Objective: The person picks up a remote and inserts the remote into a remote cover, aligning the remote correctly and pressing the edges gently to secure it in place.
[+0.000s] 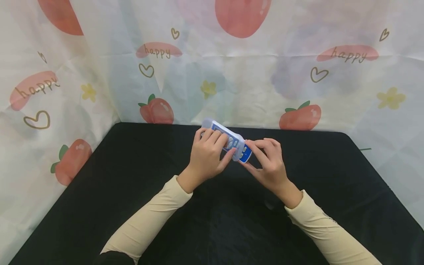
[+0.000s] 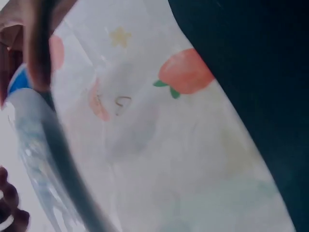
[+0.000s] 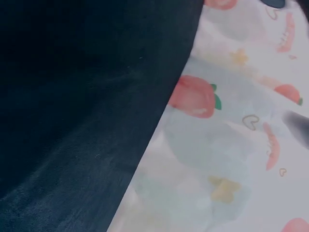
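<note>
A pale lilac, partly see-through flat case [image 1: 208, 123] with a blue printed face is held tilted above the black table. My left hand [image 1: 206, 154] grips it from the near side, fingers over the top and thumb along the lower edge. From the case's right end sticks out a blue piece with a white rim [image 1: 245, 154]. My right hand [image 1: 269, 162] pinches that blue piece between thumb and fingertips. In the left wrist view the case [image 2: 36, 140] is blurred, the blue end [image 2: 20, 82] at its top beside dark fingers. The right wrist view shows hardly any of the hand.
The black-covered table [image 1: 149, 162] spreads under both hands. A white cloth [image 1: 245, 73] printed with strawberries, hearts and "happy" hangs behind and along the sides. A small dark round shape [image 1: 269, 204] shows faintly on the table near the right wrist.
</note>
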A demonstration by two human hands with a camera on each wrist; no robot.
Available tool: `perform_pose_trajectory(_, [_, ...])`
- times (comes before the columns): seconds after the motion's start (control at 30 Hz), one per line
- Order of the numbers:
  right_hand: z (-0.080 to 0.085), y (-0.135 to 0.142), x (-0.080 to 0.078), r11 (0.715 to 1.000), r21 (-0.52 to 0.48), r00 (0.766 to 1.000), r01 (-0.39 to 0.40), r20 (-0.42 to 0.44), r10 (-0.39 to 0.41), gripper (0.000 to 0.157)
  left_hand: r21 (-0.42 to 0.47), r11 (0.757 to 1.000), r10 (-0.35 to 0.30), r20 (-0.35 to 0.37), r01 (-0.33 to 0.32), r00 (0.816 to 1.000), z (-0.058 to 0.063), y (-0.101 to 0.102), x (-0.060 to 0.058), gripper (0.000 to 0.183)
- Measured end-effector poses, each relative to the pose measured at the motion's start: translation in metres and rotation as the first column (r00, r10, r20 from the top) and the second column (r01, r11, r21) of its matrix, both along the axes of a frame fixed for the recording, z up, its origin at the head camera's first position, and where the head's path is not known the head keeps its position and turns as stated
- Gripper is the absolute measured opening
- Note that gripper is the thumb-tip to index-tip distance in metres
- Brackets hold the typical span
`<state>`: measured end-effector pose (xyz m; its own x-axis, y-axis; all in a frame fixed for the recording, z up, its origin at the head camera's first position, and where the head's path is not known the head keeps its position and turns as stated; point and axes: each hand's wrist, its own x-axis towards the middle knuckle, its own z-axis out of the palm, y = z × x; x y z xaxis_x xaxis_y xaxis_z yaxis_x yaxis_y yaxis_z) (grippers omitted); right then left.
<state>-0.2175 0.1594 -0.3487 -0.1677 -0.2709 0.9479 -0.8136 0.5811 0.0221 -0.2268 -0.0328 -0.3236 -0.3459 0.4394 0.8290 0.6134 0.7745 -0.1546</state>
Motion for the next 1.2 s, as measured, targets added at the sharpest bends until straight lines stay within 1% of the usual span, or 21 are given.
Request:
perform_pose_trajectory(0.1, [-0.002,-0.002,-0.003,1.000,0.024,0.993,-0.016,-0.117,0.019,0.043,-0.018,0.999,0.040,0.025,-0.039,0.999,0.005,0.006,0.004,0.038])
perform_pose_trajectory(0.17, [-0.003,-0.004,-0.003,1.000,0.015,0.989,-0.021,-0.148,0.023,0.041,-0.042,0.998,0.053,0.035,-0.051,0.998,0.006,0.010,0.008,0.033])
perform_pose_trajectory(0.23, [-0.004,-0.004,-0.004,1.000,0.007,0.988,-0.020,-0.153,0.021,0.041,-0.061,0.997,0.057,0.041,-0.055,0.998,0.006,0.014,0.010,0.025])
perform_pose_trajectory(0.3, [-0.005,-0.005,-0.004,1.000,-0.004,0.990,-0.018,-0.142,0.017,0.042,-0.068,0.997,0.045,0.049,-0.042,0.998,0.005,0.017,0.012,0.018])
perform_pose_trajectory(0.5, [-0.004,-0.005,-0.002,1.000,-0.025,0.996,-0.017,-0.091,0.014,0.044,-0.095,0.995,0.000,0.062,0.006,0.998,0.001,0.022,0.014,0.013])
perform_pose_trajectory(0.6, [-0.005,-0.005,-0.002,1.000,-0.025,0.996,-0.018,-0.089,0.016,0.042,-0.112,0.993,-0.028,0.056,0.034,0.998,0.001,0.017,0.012,0.015])
perform_pose_trajectory(0.7, [-0.005,-0.003,-0.003,1.000,-0.003,0.994,-0.025,-0.107,0.024,0.037,-0.093,0.992,-0.081,0.086,0.089,0.993,0.004,0.005,0.004,0.021])
perform_pose_trajectory(0.8, [-0.005,0.002,-0.006,0.997,0.064,0.987,-0.054,-0.150,0.063,0.029,-0.079,0.986,-0.129,0.174,0.145,0.976,0.010,-0.011,-0.006,0.040])
perform_pose_trajectory(0.87, [-0.004,0.005,-0.008,0.988,0.133,0.976,-0.077,-0.191,0.102,0.023,-0.111,0.982,-0.124,0.251,0.155,0.960,0.015,-0.020,-0.012,0.058])
perform_pose_trajectory(0.9, [-0.004,0.006,-0.008,0.982,0.170,0.970,-0.085,-0.210,0.120,0.021,-0.141,0.978,-0.110,0.292,0.156,0.950,0.017,-0.024,-0.014,0.064])
perform_pose_trajectory(0.93, [-0.004,0.007,-0.009,0.974,0.205,0.964,-0.091,-0.228,0.138,0.019,-0.175,0.972,-0.093,0.332,0.158,0.939,0.019,-0.028,-0.016,0.066])
perform_pose_trajectory(0.97, [-0.005,0.008,-0.010,0.967,0.237,0.957,-0.094,-0.245,0.153,0.017,-0.211,0.964,-0.077,0.371,0.164,0.926,0.020,-0.030,-0.017,0.063])
perform_pose_trajectory(1.0, [-0.005,0.008,-0.010,0.960,0.262,0.952,-0.094,-0.257,0.163,0.016,-0.244,0.954,-0.060,0.413,0.174,0.909,0.021,-0.032,-0.018,0.058])
perform_pose_trajectory(1.07, [-0.006,0.008,-0.010,0.950,0.299,0.947,-0.089,-0.270,0.173,0.016,-0.290,0.935,-0.041,0.486,0.205,0.873,0.021,-0.033,-0.020,0.042])
perform_pose_trajectory(1.1, [-0.007,0.008,-0.010,0.947,0.310,0.949,-0.085,-0.266,0.173,0.016,-0.307,0.927,-0.032,0.506,0.215,0.862,0.020,-0.033,-0.020,0.033])
perform_pose_trajectory(1.13, [-0.007,0.008,-0.009,0.944,0.321,0.952,-0.080,-0.255,0.168,0.017,-0.320,0.921,-0.027,0.518,0.223,0.855,0.019,-0.032,-0.020,0.027])
perform_pose_trajectory(1.17, [-0.007,0.009,-0.009,0.941,0.330,0.959,-0.074,-0.235,0.158,0.018,-0.331,0.916,-0.025,0.517,0.226,0.856,0.017,-0.031,-0.020,0.022])
perform_pose_trajectory(1.2, [-0.007,0.009,-0.008,0.938,0.339,0.967,-0.071,-0.206,0.148,0.019,-0.340,0.913,-0.025,0.503,0.224,0.864,0.014,-0.031,-0.020,0.021])
